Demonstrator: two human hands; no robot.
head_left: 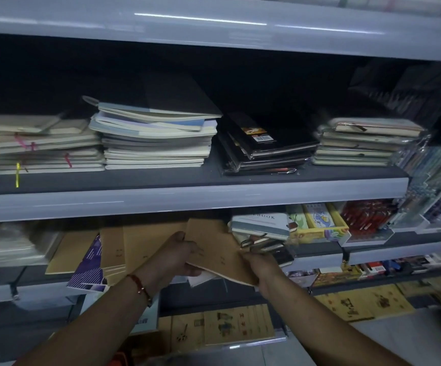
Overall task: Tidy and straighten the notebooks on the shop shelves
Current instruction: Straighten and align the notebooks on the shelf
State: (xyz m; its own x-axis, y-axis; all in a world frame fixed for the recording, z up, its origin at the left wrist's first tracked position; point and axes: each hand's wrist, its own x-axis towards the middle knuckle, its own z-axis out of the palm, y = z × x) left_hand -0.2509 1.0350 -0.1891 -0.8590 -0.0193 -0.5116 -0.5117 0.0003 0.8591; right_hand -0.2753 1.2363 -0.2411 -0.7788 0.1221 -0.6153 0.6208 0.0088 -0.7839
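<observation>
I am gripping a brown kraft notebook (215, 249) with both hands — my left hand (179, 256) curling round its near-left edge, my right hand (260, 265) pinching its right corner. It is hanging just off the lower shelf (317, 260), tilted, its long axis running from upper-left to lower-right. Its kraft neighbours (124, 249) are lying fanned and crooked — most of the straightening is still waiting, I judge.
</observation>
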